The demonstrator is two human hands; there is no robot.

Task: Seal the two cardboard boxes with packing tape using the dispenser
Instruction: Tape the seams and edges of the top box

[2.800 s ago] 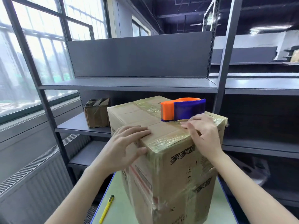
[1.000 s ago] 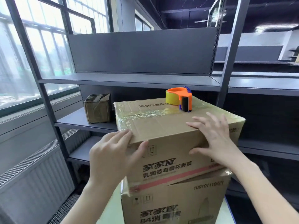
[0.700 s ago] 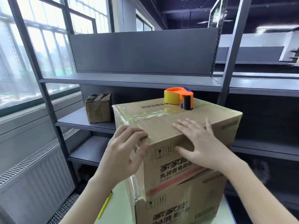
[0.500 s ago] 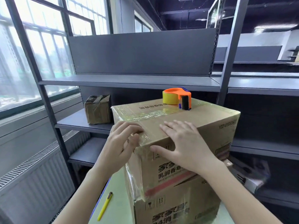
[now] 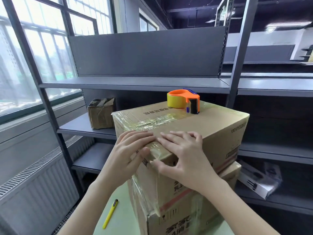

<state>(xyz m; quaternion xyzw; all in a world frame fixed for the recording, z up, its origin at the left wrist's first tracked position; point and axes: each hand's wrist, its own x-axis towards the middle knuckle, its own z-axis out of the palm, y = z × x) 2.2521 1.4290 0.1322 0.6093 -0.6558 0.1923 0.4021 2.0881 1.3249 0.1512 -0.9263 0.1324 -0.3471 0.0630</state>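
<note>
Up top, a taped brown cardboard box (image 5: pixel 211 133) sits stacked on a second brown cardboard box (image 5: pixel 177 223). An orange plastic tape dispenser (image 5: pixel 183 100) lies flat near the upper box's far edge.

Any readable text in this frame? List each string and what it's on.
"1001...": right side of the top box, later digits blurred.
"84": front of the lower box, Chinese characters after it cut by the frame edge.
Upside-down Chinese print on the top box's top face: too blurred to quote.
Chinese print on the top box's front: mostly covered by the right hand.
</note>
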